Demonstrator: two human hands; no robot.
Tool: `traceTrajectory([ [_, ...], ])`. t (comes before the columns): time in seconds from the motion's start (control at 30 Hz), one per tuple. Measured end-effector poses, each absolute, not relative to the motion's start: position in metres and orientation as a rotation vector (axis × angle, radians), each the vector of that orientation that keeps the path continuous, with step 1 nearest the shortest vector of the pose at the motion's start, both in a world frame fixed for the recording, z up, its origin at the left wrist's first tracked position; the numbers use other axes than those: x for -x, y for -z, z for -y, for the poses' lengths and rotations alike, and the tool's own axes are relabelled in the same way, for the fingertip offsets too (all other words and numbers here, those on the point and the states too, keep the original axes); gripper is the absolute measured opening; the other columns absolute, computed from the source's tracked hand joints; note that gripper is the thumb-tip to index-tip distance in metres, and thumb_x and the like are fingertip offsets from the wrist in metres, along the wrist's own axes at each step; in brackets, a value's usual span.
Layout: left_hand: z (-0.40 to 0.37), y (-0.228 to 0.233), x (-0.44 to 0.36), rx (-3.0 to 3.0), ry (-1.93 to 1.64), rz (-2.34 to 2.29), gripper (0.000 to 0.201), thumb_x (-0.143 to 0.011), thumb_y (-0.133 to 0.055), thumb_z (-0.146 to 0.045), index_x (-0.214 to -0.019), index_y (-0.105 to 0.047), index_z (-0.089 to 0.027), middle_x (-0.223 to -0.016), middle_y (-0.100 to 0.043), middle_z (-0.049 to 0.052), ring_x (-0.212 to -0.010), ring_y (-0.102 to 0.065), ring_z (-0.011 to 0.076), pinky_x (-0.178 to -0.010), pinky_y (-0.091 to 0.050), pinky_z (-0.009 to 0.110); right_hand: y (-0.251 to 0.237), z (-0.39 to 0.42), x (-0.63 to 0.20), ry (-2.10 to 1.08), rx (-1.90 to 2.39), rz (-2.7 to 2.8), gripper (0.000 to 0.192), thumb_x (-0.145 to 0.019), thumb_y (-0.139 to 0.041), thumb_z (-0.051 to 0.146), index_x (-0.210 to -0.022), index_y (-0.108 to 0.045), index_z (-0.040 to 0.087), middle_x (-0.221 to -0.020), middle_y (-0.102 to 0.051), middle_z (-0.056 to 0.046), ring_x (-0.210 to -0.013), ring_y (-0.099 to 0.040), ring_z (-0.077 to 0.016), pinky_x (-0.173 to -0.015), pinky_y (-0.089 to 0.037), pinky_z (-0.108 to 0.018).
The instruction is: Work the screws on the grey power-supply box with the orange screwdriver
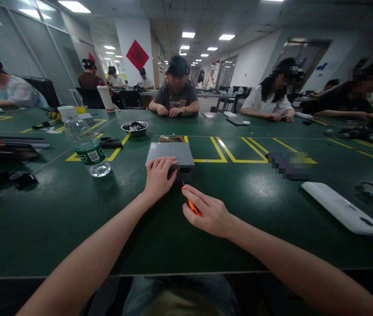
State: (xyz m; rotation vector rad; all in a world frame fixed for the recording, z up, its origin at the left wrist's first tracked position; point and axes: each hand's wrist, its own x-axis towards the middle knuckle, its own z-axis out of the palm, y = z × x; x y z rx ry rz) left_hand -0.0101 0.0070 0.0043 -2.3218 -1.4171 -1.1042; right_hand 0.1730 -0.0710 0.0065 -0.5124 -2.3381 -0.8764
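Observation:
A grey metal computer power supply (170, 151) lies on the green table in front of me, its socket side facing me and a bundle of coloured wires at its back. My left hand (160, 174) grips its near left corner, fingers over the top and thumb at the front face. In my right hand (208, 213) is a screwdriver (192, 206) with an orange and black handle, held between thumb and fingers. Its thin shaft points up toward the near face of the power supply. The tip appears just short of the casing; whether it touches, I cannot tell.
A water bottle (89, 147) stands left of the power supply, with a metal bowl (134, 128) of small dark parts behind. To the right lie a white device (342, 208) and a blurred dark object (288, 166). Several people sit around the table (239, 245).

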Motion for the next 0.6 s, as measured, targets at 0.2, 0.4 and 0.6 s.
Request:
traceTrajectory([
  [0.2,-0.009,-0.004,0.011,2.312,1.125,1.425,0.018,-0.081,-0.052,-0.021,-0.099,-0.053,-0.024,-0.116,-0.059,0.000,-0.109,-0.048,0.0190,-0.089,-0.026,0.038,-0.005,0.069,-0.174,0.839,0.491,2.330,0.014,-0.080,-0.055,0.014,-0.093,-0.052,0.018,-0.110,-0.061,-0.014,-0.117,-0.049,-0.0241,-0.081,-0.051,-0.027],
  [0.4,-0.010,-0.004,0.011,2.305,1.116,1.433,0.018,-0.082,-0.052,-0.022,-0.099,-0.053,-0.024,-0.117,-0.059,0.000,-0.109,-0.048,0.0193,-0.089,-0.026,0.039,-0.006,0.071,-0.183,0.732,0.453,2.284,0.013,-0.079,-0.054,0.014,-0.091,-0.053,0.018,-0.106,-0.064,-0.010,-0.110,-0.055,-0.0187,-0.083,-0.052,-0.029],
  [0.6,-0.009,-0.002,0.017,2.328,1.047,1.382,0.024,-0.085,-0.048,-0.023,-0.108,-0.051,-0.025,-0.122,-0.056,0.001,-0.114,-0.047,0.0194,-0.093,-0.027,0.039,-0.015,0.066,-0.207,0.759,0.450,2.200,0.011,-0.074,-0.058,0.012,-0.083,-0.053,0.017,-0.095,-0.067,-0.009,-0.092,-0.063,-0.0151,-0.075,-0.055,-0.026],
])
